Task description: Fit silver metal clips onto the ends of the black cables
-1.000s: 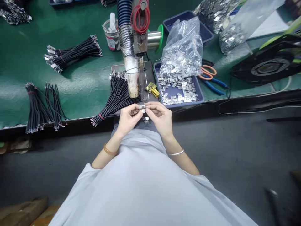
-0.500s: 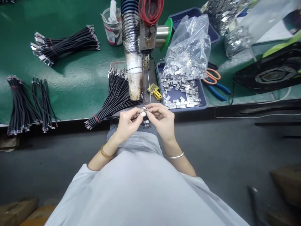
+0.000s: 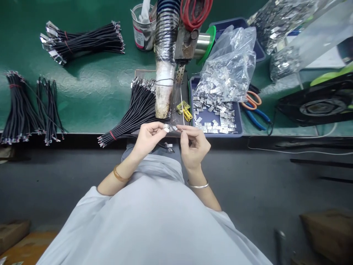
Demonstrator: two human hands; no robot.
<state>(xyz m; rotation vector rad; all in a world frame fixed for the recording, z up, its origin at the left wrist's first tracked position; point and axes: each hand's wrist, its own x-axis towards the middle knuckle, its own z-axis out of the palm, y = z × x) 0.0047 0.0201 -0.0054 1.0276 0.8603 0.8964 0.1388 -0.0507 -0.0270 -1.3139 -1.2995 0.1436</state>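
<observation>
In the head view my left hand (image 3: 150, 137) is closed in a pinch at the table edge. Between its fingertips is a small silvery metal connector (image 3: 170, 128); its exact shape is too small to make out. My right hand (image 3: 194, 144), just to the right, pinches a thin silvery solder wire (image 3: 182, 105) that runs down from above. The two sets of fingertips are a short gap apart. Over them hangs a soldering machine (image 3: 185, 48) with a wrapped hose (image 3: 164, 84). Below, more cable ends (image 3: 169, 146) show near my lap.
A black cable bundle (image 3: 135, 108) lies left of my hands, with further bundles (image 3: 85, 42) behind it. To the right stands a blue tray (image 3: 240, 121) of metal shells under a plastic bag (image 3: 234, 51). Pliers (image 3: 256, 117), a yellow cutter (image 3: 186, 111) and a black fan (image 3: 317, 101) are nearby.
My hands have drawn slightly apart, the right one moving right, away from the left fingertips. The whole view has shifted a little.
</observation>
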